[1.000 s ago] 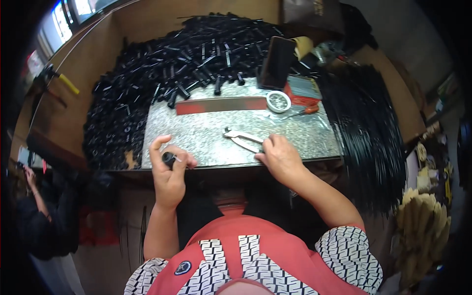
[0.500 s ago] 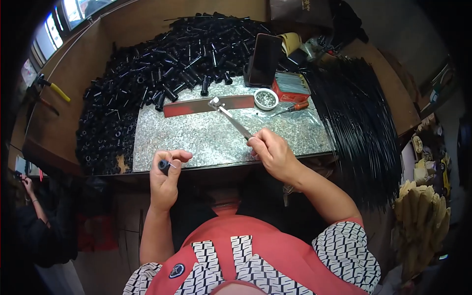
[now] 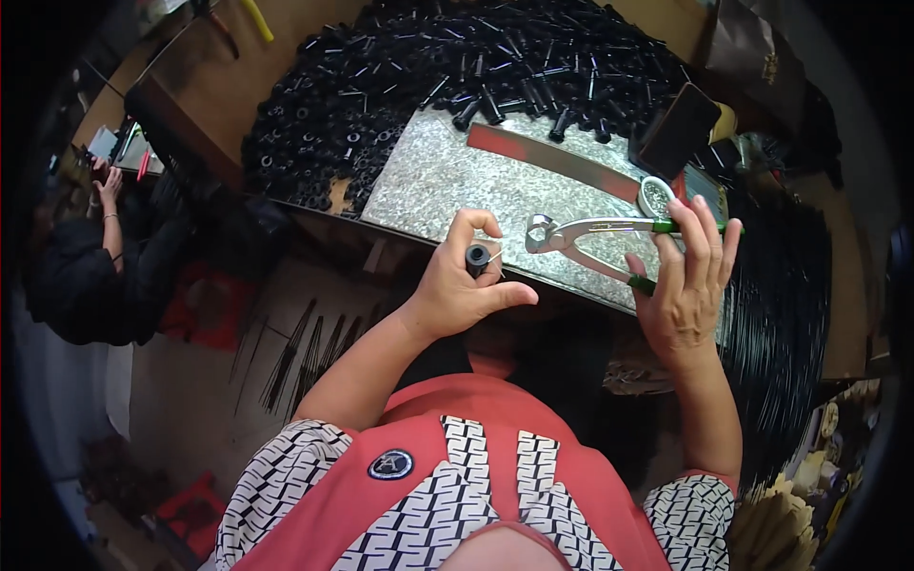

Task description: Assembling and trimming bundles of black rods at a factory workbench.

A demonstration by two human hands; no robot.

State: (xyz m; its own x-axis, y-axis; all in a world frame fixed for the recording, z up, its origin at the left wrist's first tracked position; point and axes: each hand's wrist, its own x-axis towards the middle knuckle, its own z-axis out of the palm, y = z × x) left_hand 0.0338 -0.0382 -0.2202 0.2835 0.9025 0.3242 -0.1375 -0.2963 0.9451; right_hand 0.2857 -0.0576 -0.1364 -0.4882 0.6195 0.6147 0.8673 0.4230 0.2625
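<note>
My left hand [image 3: 449,290] is closed around a short black tube [image 3: 478,257], its round open end facing up. A thin pale pin [image 3: 494,256] sticks out beside the tube, and the thumb points away to the right. In my right hand [image 3: 687,305] is a pair of end-cutting pincers [image 3: 583,229] with green grips, held with its handles spread apart. The fingers lie over the upper handle, while the thumb is at the lower one. The silver jaws point toward my left hand, close to the tube but apart from it.
Black tubes [image 3: 533,57] are heaped behind the speckled worktop [image 3: 419,181]. A flat metal bar [image 3: 552,162], a white bowl [image 3: 655,195] of small bits and a propped phone [image 3: 681,128] stand there. Long black rods [image 3: 781,285] lie right. Another person [image 3: 76,257] works far left.
The view has swung, shifting the bench up and right. The pincers have turned broadside with handles spread, jaws now nearer my left hand. That hand still holds the tube, thumb now extended.
</note>
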